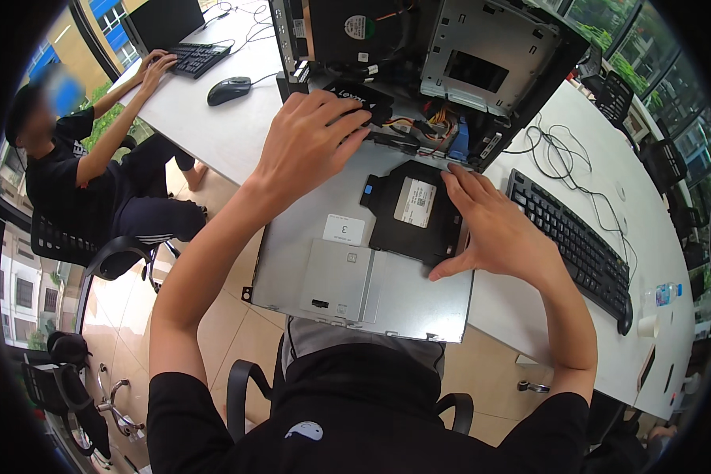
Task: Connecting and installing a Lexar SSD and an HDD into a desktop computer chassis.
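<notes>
A slim black optical drive (381,215) with a white label and a small blue tab lies on a grey metal panel (284,268). My right hand (502,229) spans its right end, fingers at the far corner and thumb by the near one. Farther left, my left hand (312,146) reaches to the opening of a computer case (521,47). Its bent fingers are on a flat black drive (381,103) with white lettering; its thumb is hidden. Cables (430,126) and a blue plastic part (460,141) sit inside the case, just beyond my hands.
A black keyboard (569,241) and loose cables (557,154) lie to the right, with a water bottle (667,294) and a paper cup (648,325) farther out. A mouse (231,91) is at the far left, near a seated person (87,158) typing on another keyboard (199,59).
</notes>
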`<state>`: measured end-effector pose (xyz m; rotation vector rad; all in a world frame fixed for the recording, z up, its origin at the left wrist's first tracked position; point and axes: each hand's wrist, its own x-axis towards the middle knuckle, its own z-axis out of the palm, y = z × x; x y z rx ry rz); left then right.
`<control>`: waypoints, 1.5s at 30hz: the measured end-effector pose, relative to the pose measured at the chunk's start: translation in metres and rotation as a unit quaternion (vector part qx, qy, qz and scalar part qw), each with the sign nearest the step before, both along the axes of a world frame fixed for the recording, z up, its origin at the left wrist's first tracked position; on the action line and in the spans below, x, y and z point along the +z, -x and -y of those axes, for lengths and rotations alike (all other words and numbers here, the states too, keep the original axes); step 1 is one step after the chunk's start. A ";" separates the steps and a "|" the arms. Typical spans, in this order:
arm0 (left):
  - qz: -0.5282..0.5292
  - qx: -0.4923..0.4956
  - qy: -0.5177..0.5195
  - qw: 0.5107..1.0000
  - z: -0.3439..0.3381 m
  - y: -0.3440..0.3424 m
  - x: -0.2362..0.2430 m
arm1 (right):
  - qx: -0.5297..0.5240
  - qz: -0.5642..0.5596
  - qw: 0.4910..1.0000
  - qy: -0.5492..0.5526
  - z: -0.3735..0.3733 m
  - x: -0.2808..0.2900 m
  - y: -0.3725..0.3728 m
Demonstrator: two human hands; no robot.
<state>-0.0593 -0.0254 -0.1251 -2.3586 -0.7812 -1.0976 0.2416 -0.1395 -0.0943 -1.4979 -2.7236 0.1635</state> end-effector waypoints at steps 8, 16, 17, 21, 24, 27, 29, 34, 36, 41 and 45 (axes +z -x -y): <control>0.015 -0.011 0.009 1.000 0.019 -0.011 0.019 | -0.034 -0.054 0.998 -0.017 0.006 -0.017 0.004; 0.074 -0.054 -0.067 0.993 0.019 -0.007 0.075 | -0.019 -0.078 0.993 -0.086 0.028 0.025 -0.017; 0.079 -0.056 -0.076 0.992 0.018 -0.005 0.083 | -0.024 -0.090 0.991 -0.099 0.031 0.032 -0.021; 0.096 -0.080 -0.116 0.985 0.001 -0.004 0.112 | -0.028 -0.125 0.972 -0.198 0.039 0.060 -0.035; 0.089 -0.106 -0.151 0.979 -0.007 -0.010 0.137 | -0.006 -0.109 0.935 -0.336 0.028 0.074 -0.038; 0.065 -0.114 -0.137 0.982 -0.015 -0.018 0.151 | -0.009 -0.091 0.908 -0.408 0.009 0.082 -0.036; 0.037 -0.113 -0.104 0.987 -0.024 -0.025 0.156 | -0.006 -0.074 0.883 -0.463 -0.007 0.084 -0.036; -0.001 -0.071 -0.081 0.994 -0.036 -0.035 0.151 | 0.011 -0.047 0.873 -0.485 -0.041 0.084 -0.030; -0.052 -0.048 -0.098 0.993 -0.035 -0.038 0.152 | 0.015 -0.022 0.874 -0.485 -0.049 0.082 -0.030; -0.086 -0.025 -0.131 0.987 -0.042 -0.035 0.144 | 0.016 0.009 0.869 -0.495 -0.064 0.070 -0.032; -0.102 0.018 -0.136 0.985 -0.044 -0.038 0.141 | 0.010 0.008 0.856 -0.517 -0.071 0.065 -0.033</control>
